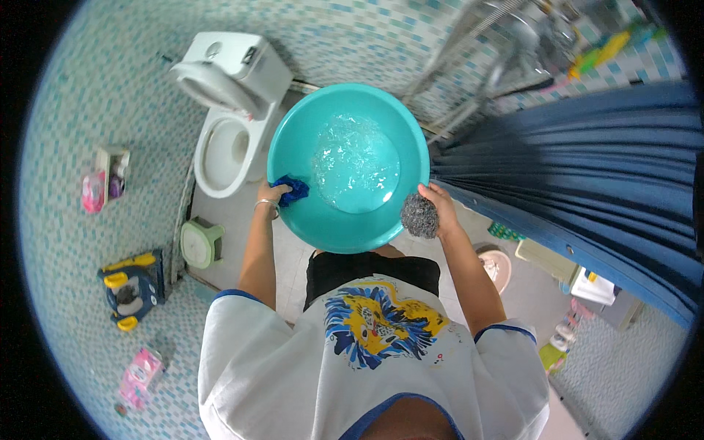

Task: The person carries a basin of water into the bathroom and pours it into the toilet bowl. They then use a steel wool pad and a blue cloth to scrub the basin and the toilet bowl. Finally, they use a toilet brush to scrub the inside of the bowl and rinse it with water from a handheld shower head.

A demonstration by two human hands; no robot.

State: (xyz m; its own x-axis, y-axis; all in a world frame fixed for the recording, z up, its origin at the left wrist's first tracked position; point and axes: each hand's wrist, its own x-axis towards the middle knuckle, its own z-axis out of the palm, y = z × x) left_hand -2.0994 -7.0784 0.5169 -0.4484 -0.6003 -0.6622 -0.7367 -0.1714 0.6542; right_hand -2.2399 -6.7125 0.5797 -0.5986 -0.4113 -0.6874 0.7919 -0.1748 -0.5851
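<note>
Teal basin (323, 224) sits mid-view in front of the torso, rippling water (356, 165) in the bottom. I see the left hand (272, 195) at its left rim, fingers bunched on a blue cloth (295, 191) lying against the inner wall. Right hand (441, 209), at the right rim, has fingers round a grey scrubber (419, 218). I can't tell if either also grips the rim. Toilet (211, 174) beyond, left; blue curtain (587, 139) right; green stool (196, 244) lower left.
</note>
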